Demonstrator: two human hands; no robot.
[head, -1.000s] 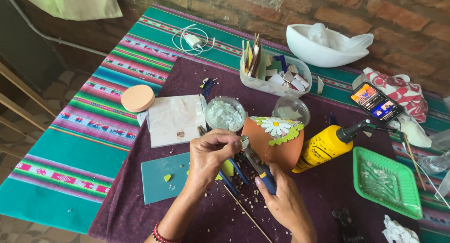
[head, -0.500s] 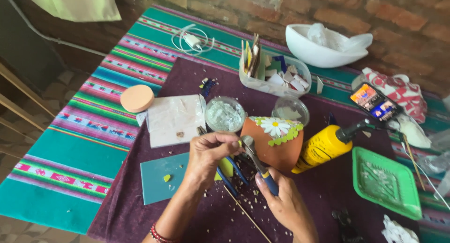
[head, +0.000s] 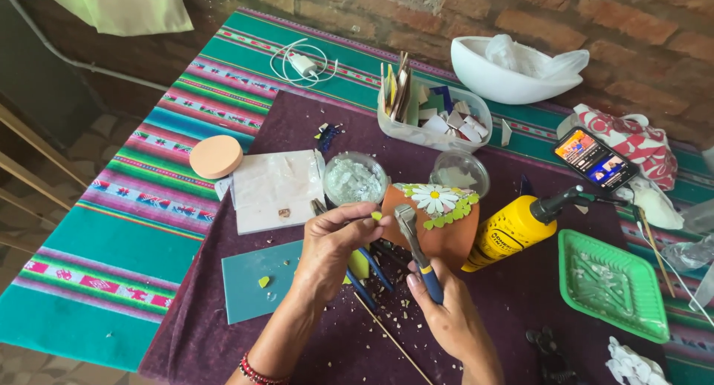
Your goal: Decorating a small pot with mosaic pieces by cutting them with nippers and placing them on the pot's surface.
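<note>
My left hand pinches a small yellow-green tile chip between thumb and fingertips. My right hand grips blue-handled nippers, whose metal jaws point up right beside the chip. Just behind them lies a terracotta pot decorated with a white daisy and green leaf mosaic. Under my left hand sit a teal tile with small green chips on it and a second pair of blue-handled pliers. Crumbs of tile litter the purple cloth.
A yellow glue bottle lies right of the pot. A green tray, a phone, a white bowl, a tub of tile pieces, two round glass-chip containers, a white tile and a peach sponge surround me.
My left hand has lifted the chip slightly up and toward the nipper jaws. The right hand with the nippers has stayed roughly in place.
</note>
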